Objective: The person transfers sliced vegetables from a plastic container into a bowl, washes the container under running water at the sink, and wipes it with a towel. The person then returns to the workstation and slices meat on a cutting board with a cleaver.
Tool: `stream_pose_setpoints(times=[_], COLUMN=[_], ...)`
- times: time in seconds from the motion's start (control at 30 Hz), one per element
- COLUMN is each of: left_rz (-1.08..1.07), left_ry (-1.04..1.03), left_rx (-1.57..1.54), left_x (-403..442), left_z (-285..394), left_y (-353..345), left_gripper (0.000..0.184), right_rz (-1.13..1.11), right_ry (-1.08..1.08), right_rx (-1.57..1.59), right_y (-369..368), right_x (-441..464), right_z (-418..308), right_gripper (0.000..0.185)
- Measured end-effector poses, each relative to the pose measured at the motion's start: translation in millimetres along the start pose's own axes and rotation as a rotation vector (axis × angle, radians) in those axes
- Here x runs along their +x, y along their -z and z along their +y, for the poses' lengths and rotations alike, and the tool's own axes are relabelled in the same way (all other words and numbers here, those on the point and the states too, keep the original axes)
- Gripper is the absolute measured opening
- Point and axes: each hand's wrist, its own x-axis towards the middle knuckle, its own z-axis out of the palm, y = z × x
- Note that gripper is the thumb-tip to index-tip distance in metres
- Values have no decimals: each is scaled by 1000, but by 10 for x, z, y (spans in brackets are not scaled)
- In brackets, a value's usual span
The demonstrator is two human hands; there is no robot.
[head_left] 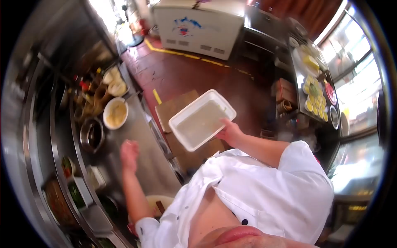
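My right hand [230, 132] grips the near right rim of a white rectangular plastic tub [185, 141]. The tub is tilted a little over the floor, and its inside looks greyish, perhaps with cloudy liquid; I cannot tell for sure. Over the steel counter [151, 163] on the left, my left hand [129, 153] has its fingers curled in, slightly blurred, with nothing visible in them. Beyond that hand stand a white bowl [115, 113] of pale yellow food and a round steel pot [92, 134].
Flattened cardboard [175, 108] lies on the red floor [151, 68]. At the back is a white chest freezer [198, 31]. Several small yellow-filled dishes [314, 101] stand on the right-hand table. Along the left shelf are food containers [78, 193].
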Motion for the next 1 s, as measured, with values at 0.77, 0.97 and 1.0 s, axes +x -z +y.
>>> stream_pose_setpoints(times=[0.77, 0.97, 1.0], left_rz=[126, 9, -50], left_ry=[432, 402, 382], left_rx=[24, 113, 119], left_x=[1097, 2809, 3164], left_z=[-2087, -2343, -2433], left_y=[-5641, -7466, -7852], left_gripper=[61, 56, 54], right_rz=[-110, 290, 346], right_ry=[4, 90, 120], right_rx=[-115, 33, 49], right_y=[4327, 5320, 5443], right_x=[1504, 2198, 2319], right_z=[-2885, -3566, -3745], right_gripper=[40, 21, 21])
